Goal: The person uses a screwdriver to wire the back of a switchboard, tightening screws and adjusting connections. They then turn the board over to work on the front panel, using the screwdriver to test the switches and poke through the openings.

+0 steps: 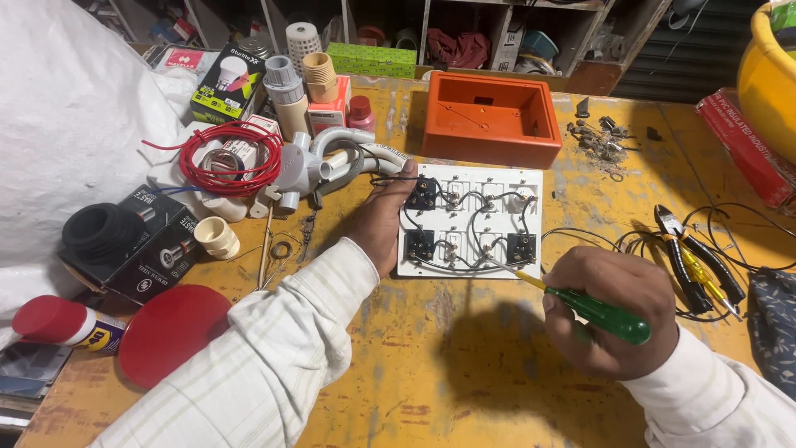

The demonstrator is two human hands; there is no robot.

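Slippage looks like the main risk: the right hand (609, 311) is closed around a green-handled screwdriver (593, 309), its tip on the lower edge of the white switch plate (470, 221), so the blade could skid into the thin black wires (477, 207) looped across it. The left hand (385, 220) presses the plate's left edge flat on the yellow bench (431, 373), fingers near the tip's line. Pliers (692, 253) and tangled cable crowd the right; an orange box (491, 119) sits behind.
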